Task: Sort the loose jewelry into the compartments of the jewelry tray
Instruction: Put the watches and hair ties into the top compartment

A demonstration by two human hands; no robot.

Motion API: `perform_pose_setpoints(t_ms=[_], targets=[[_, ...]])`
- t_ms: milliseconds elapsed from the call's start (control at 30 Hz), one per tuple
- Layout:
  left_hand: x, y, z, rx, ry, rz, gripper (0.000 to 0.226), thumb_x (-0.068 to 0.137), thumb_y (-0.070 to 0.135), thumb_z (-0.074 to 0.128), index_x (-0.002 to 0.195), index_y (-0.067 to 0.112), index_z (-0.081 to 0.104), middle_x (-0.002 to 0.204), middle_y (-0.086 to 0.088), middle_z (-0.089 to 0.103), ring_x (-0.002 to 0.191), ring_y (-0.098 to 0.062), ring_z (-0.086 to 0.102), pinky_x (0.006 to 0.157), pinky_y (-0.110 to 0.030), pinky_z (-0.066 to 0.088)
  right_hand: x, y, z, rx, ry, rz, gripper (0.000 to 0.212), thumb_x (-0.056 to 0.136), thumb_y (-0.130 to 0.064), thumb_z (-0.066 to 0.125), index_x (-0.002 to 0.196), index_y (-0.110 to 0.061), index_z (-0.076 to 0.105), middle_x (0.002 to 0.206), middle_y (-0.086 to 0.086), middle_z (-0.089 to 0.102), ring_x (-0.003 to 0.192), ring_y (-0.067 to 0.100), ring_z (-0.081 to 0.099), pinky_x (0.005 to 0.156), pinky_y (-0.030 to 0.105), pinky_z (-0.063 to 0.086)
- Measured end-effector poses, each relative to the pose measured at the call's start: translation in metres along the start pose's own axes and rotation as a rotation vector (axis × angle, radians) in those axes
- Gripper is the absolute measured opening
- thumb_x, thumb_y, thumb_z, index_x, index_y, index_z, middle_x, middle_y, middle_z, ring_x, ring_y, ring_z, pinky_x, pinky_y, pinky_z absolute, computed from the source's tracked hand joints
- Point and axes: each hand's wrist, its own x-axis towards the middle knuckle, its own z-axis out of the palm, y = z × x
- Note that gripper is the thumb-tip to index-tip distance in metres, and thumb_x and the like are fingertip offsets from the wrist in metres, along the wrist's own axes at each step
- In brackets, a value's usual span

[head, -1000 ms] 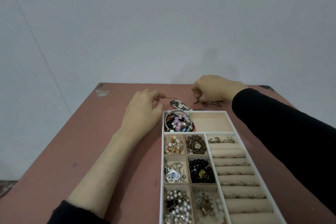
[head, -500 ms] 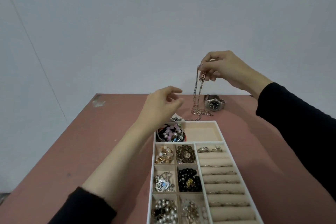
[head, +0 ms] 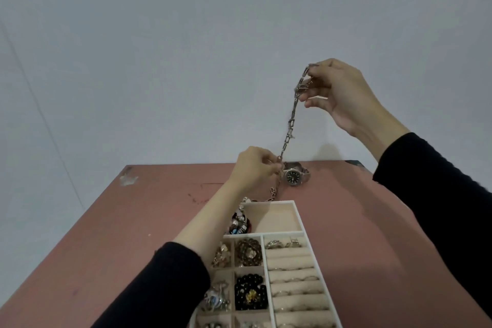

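Head view: chunky silver link chain (head: 290,125) stretched between two hands above the white compartmented jewelry tray (head: 299,218).

Right hand (head: 338,93) pinches its upper end, left hand (head: 254,169) its lower part; the tail trails beside the tray. Likely next: lowering it into the half-bare top compartment. A steel wristwatch (head: 294,176) lies unsorted on the reddish table (head: 133,221) just beyond.
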Motion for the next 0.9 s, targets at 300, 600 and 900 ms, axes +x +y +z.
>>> perform_pose_setpoints(t_ms=[300, 600, 900], targets=[[0.002, 0.089, -0.085, -0.251, 0.266, 0.168, 0.021, 0.088, 0.004, 0.055, 0.070, 0.016, 0.054, 0.068, -0.005, 0.061, 0.054, -0.013, 0.055, 0.045, -0.017, 0.046, -0.029, 0.031, -0.014, -0.087, -0.010, 0.164, 0.013, 0.087, -0.002, 0.055, 0.075, -0.007, 0.055, 0.067, 0.011, 0.059, 0.048, 0.019, 0.058, 0.046, 0.025, 0.050], [-0.007, 0.154, -0.129, -0.206, 0.276, 0.238, 0.012, 0.087, 0.003, 0.051, 0.076, 0.008, 0.054, 0.070, -0.008, 0.062, 0.051, -0.013, 0.056, 0.049, -0.021, 0.049, -0.059, 0.058, 0.012, -0.089, -0.197, 0.189, 0.015, 0.082, 0.007, 0.059, 0.080, -0.008, 0.062, 0.078, 0.010, 0.064, 0.060, 0.016, 0.060, 0.056, 0.023, 0.052], [-0.030, 0.157, -0.118, -0.224, 0.197, 0.214, 0.015, 0.087, 0.000, 0.049, 0.074, 0.005, 0.054, 0.071, -0.014, 0.060, 0.055, -0.020, 0.059, 0.058, -0.025, 0.056, -0.088, 0.079, 0.008, -0.101, -0.325, 0.211, 0.030, 0.080, 0.015, 0.050, 0.092, -0.007, 0.066, 0.087, 0.011, 0.071, 0.081, 0.022, 0.067, 0.074, 0.033, 0.053]])
